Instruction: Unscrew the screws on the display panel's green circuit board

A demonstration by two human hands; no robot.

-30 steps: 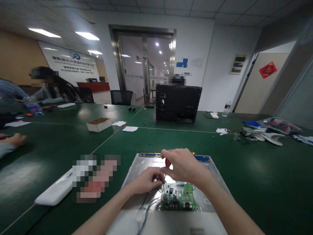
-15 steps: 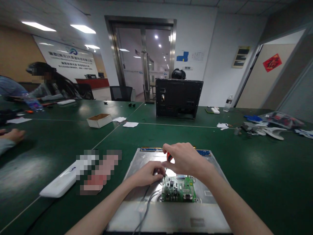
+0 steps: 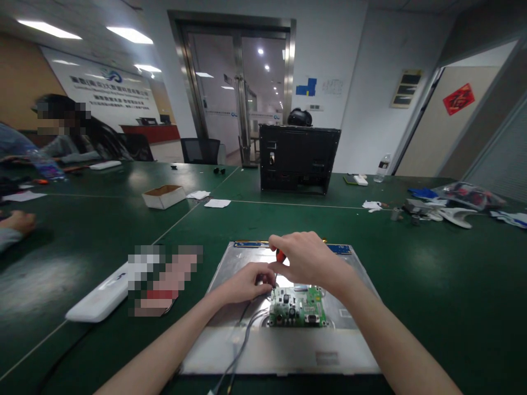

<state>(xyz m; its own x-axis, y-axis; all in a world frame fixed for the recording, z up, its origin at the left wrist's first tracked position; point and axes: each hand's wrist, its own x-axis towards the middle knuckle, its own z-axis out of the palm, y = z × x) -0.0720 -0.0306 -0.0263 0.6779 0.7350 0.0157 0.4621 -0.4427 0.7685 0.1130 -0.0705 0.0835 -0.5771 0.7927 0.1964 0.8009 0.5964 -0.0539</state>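
Observation:
A green circuit board (image 3: 297,308) lies on the silvery back of a flat display panel (image 3: 341,359), before me on the table. My right hand (image 3: 308,258) is closed around the red-and-black handle of a screwdriver (image 3: 280,256), whose thin shaft points down at the board's upper left corner. Beside that tip, my left hand (image 3: 249,282) has its fingers curled together at the board's edge; what they pinch, if anything, is too small to tell. Grey cables (image 3: 246,341) run from the board's left side toward the panel's near edge.
Left of the panel lie a long white device (image 3: 101,296) and a blurred reddish item (image 3: 168,288). Farther off stand an open cardboard box (image 3: 163,197) and a black monitor casing (image 3: 300,159). Tools and a plastic bag (image 3: 469,195) lie right. Another person's hand (image 3: 18,222) rests far left.
The view has shifted slightly, so everything sits a little higher. Both hands keep their places at the board's corner, with the screwdriver still in my right hand.

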